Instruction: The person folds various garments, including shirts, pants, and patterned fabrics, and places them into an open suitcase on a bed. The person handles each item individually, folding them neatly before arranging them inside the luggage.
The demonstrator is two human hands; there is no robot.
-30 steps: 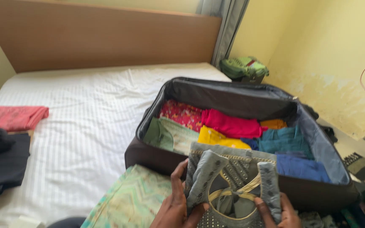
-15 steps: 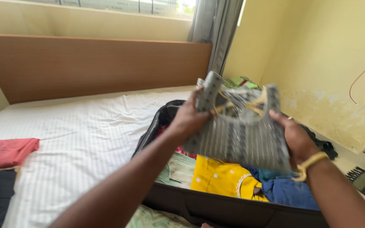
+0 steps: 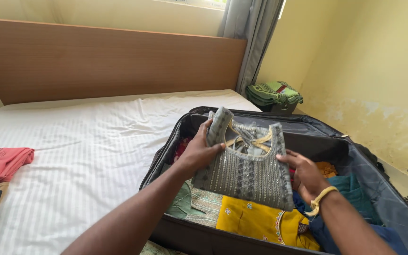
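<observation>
The left hand (image 3: pixel 199 151) grips the upper left edge of a folded grey embroidered garment (image 3: pixel 246 165), thumb over the front and fingers behind. The right hand (image 3: pixel 303 172), with a yellow band at the wrist, clasps the garment's right edge. Held at both sides, the folded piece stays flat and keeps its shape. It hangs in the air just above the open dark suitcase (image 3: pixel 383 203), apart from the contents below.

Inside the suitcase, folded clothes lie in rows: a yellow garment (image 3: pixel 256 222) nearest, a pale green patterned piece (image 3: pixel 199 203) beside it, teal and blue pieces at the right. The suitcase rests on a bed with a white striped sheet (image 3: pixel 86 156). A pink folded cloth (image 3: pixel 1 163) lies at the bed's left edge, well apart. Green folded cloths (image 3: pixel 275 92) sit beyond the bed near the curtain.
</observation>
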